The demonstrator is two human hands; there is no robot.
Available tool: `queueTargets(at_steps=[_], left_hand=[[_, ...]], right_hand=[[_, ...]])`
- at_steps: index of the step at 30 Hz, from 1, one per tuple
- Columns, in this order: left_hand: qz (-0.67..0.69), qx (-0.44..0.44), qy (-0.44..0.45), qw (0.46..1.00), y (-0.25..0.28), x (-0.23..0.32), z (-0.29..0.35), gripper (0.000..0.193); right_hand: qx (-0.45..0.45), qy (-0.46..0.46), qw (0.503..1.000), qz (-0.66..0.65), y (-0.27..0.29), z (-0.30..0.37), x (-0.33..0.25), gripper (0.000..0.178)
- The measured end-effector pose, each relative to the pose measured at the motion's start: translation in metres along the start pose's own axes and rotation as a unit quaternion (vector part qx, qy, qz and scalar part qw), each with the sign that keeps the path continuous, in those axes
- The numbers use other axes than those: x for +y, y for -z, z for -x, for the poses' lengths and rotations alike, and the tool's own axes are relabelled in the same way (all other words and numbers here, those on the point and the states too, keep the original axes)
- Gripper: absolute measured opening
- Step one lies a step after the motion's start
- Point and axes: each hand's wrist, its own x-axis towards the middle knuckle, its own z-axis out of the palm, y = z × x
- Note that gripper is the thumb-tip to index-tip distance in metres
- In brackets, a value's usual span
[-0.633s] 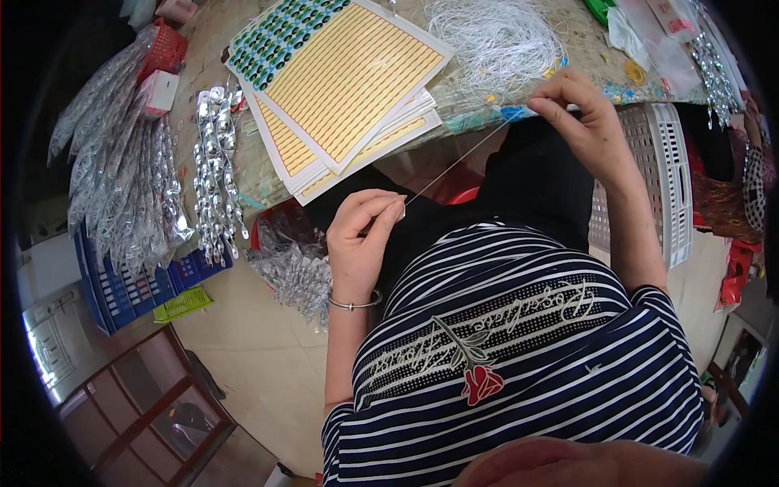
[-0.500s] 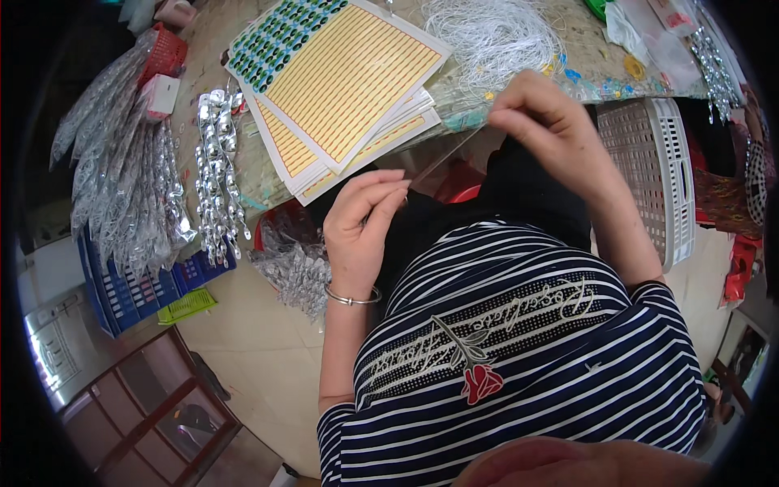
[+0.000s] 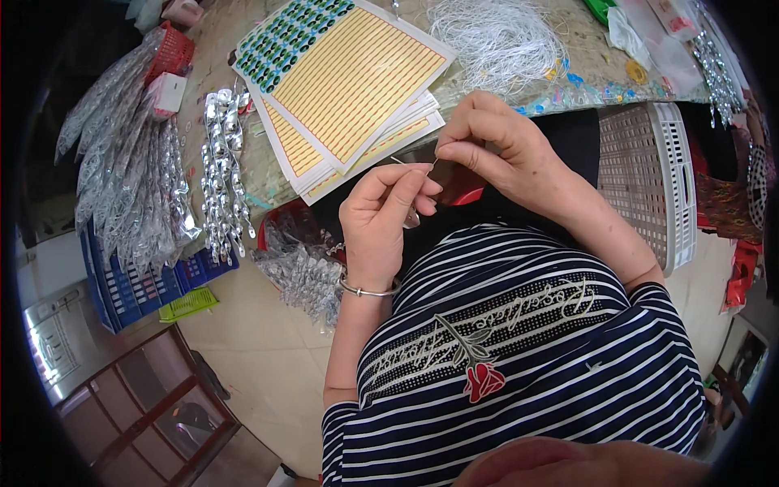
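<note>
My left hand [image 3: 375,213] is closed in a pinch, thumb against forefinger, on a thin silvery string [image 3: 397,160] whose short end sticks up past the fingertips. Close by on its right, my right hand [image 3: 507,154] pinches the string too, and a short stretch runs between both hands. Something small and shiny shows under my left fingers, too small to name. Just beyond the hands lie printed sheets [image 3: 369,85] in a stack, yellow with red rows and green-blue ovals. A loose heap of silvery-white string [image 3: 495,40] lies to their right on the table [image 3: 174,20].
Strips of silver bell-like pieces [image 3: 223,174] and wrapped silver bundles [image 3: 134,170] hang over the table edge at left. A red basket [image 3: 170,53] stands behind them. A white plastic crate [image 3: 669,187] is at right. Below the table, a bag of silver pieces [image 3: 304,276] sits left.
My right hand has come down and left toward my left hand, so the stretch of string between them is much shorter. My left hand has shifted slightly right.
</note>
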Motion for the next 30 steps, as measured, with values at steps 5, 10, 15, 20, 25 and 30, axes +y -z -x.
queueTargets(at_steps=[5, 10, 15, 20, 25, 30], left_hand=[[0.041, 0.022, -0.018, 0.999, -0.005, 0.000, -0.002, 0.015], [0.015, 0.004, -0.004, 1.000, -0.008, 0.002, -0.001, 0.014], [-0.023, 0.000, 0.002, 1.000, -0.003, 0.003, 0.001, 0.014], [-0.021, -0.011, 0.018, 1.000, -0.002, 0.006, 0.004, 0.014], [0.033, -0.023, 0.015, 0.999, -0.006, 0.006, 0.000, 0.016], [0.034, -0.011, -0.013, 0.999, -0.008, 0.005, -0.002, 0.016]], right_hand=[[-0.005, -0.001, 1.000, -0.021, -0.001, 0.000, -0.010, 0.005], [-0.001, 0.020, 1.000, -0.018, -0.003, -0.002, -0.012, 0.005], [0.005, 0.019, 0.999, 0.034, 0.007, -0.003, -0.004, 0.005], [0.025, -0.020, 0.999, -0.007, 0.013, -0.001, -0.002, 0.005], [0.008, -0.003, 1.000, -0.020, 0.005, -0.002, -0.010, 0.006], [-0.003, 0.023, 0.999, -0.025, -0.002, -0.008, -0.014, 0.004]])
